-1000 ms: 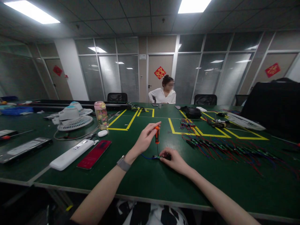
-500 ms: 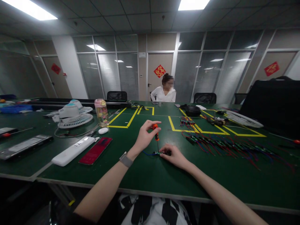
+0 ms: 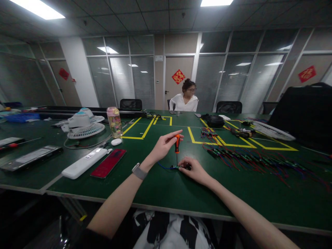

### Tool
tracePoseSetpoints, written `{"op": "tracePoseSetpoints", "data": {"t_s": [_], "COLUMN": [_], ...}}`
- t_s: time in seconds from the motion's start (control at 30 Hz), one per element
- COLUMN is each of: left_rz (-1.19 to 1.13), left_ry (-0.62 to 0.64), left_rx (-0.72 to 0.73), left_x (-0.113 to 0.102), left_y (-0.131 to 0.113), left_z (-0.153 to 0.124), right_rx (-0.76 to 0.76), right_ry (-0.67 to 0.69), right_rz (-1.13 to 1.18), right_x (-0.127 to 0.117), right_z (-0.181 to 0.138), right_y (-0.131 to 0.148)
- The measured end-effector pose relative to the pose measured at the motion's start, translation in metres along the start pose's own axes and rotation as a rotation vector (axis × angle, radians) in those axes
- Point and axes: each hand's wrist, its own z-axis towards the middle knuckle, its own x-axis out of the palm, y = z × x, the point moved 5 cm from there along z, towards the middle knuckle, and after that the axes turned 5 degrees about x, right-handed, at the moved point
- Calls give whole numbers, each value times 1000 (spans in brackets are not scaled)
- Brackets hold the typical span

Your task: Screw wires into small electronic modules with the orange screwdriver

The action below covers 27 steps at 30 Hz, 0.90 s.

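An orange and black screwdriver stands nearly upright, with its shaft down on a small green circuit board. My left hand has the top of its handle between thumb and fingers, the fingers stretched rather straight. Low over the table, my right hand pinches the right end of the board. A blue wire runs from the board toward the left. Part of the board and a dark piece beside it are hidden by the right fingers.
To the right lies a row of several circuit boards with red and blue wires. Left of me are a red phone, a white power strip, a bottle and a white fan. Across the green table sits a person.
The left hand's fingers have straightened and turned along the screwdriver handle, which stays upright on the board. My right hand keeps its pinch. The whole view has shifted slightly.
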Motion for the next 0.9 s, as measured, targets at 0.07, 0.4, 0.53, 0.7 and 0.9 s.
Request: {"op": "tracePoseSetpoints", "data": {"t_s": [0.07,0.4,0.53,0.7,0.9], "left_rz": [36,90,132,70,109], "left_ry": [-71,-82,-52,4,6], "left_rx": [4,43,71,38,69], "left_x": [-2,4,5,11,10], "left_y": [0,-9,-9,-7,-10], "left_z": [0,-3,-2,-4,-3], "right_rx": [9,37,68,85,74], "right_ry": [-3,7,-1,-8,2], "right_rz": [1,9,-1,5,-1], "right_x": [0,-1,-2,-2,-2], "right_z": [0,1,2,2,1], "right_y": [-2,5,7,8,7]}}
